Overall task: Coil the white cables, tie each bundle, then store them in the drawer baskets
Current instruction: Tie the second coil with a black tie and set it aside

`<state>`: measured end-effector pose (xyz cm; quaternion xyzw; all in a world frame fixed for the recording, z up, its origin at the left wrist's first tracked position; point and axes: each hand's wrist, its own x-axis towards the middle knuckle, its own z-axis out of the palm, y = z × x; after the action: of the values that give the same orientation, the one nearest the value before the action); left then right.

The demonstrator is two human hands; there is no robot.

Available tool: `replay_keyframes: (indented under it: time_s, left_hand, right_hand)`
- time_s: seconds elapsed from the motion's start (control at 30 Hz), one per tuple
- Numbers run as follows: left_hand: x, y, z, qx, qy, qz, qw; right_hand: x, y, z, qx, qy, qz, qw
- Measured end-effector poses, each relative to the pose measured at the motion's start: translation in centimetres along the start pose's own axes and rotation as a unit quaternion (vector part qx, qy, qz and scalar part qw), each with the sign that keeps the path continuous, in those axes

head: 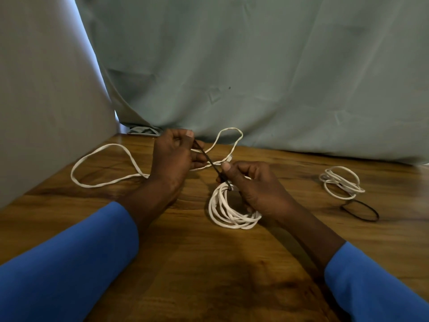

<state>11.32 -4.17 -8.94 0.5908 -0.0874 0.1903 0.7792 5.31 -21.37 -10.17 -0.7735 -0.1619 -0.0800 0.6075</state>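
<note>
The right hand (253, 184) covers the far right part of the coiled cable (232, 211), so the spot where the black band (210, 162) meets the coil is mostly hidden. Only a small dark loop shows at the coil's far edge. The left hand (175, 156) hides part of the loose cable (104, 163) that passes behind it. At the right, it is hard to tell whether the second band (361, 211) is fastened to the second bundle (341, 182) or only touches its near side.

The black band is pulled taut in a straight line, its long axis running from far left to near right. The left hand pinches its far end between thumb and curled fingers. The right hand pinches it just above the coil with thumb and forefinger, and its other fingers curl round the coil's right side. The coil sits in the middle of the wooden table (209, 263), its near edge resting on the wood. The loose cable sprawls left to right in two wide loops along the far left of the table.

There are three white cables: one coiled at the right hand, one loose, and one bundled well apart on the right. There are two black bands. Both forearms wear blue sleeves (69, 263). A grey-green cloth (255, 66) hangs behind the table.
</note>
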Motion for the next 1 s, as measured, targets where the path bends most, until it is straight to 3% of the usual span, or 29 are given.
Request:
replay_keyframes:
  time_s: [0.2, 0.33, 0.43, 0.77, 0.83, 1.0]
  left_hand:
    - [1.4, -0.7, -0.8, 0.051, 0.058, 0.009, 0.997]
    - [1.5, -1.4, -0.8, 0.081, 0.070, -0.035, 0.994]
    - [1.6, -1.8, -0.9, 0.102, 0.086, -0.054, 0.990]
    - [2.2, -1.7, -0.9, 0.112, 0.146, -0.049, 0.982]
    - [2.1, -1.8, -1.0, 0.087, 0.109, -0.058, 0.989]
    - [0.9, -1.2, -1.1, 0.001, -0.067, -0.146, 0.987]
  right_hand:
    - [0.1, 0.4, -0.1, -0.240, -0.014, -0.074, 0.968]
    - [0.1, 1.2, 0.2, -0.457, 0.051, -0.154, 0.875]
    - [-0.1, 1.7, 0.5, -0.540, 0.054, -0.181, 0.820]
    - [-0.6, 2.5, 0.5, -0.430, 0.052, -0.135, 0.891]
    - [-0.8, 2.6, 0.3, -0.398, 0.071, -0.130, 0.905]
    - [-1.2, 2.5, -0.1, -0.334, 0.156, -0.123, 0.921]
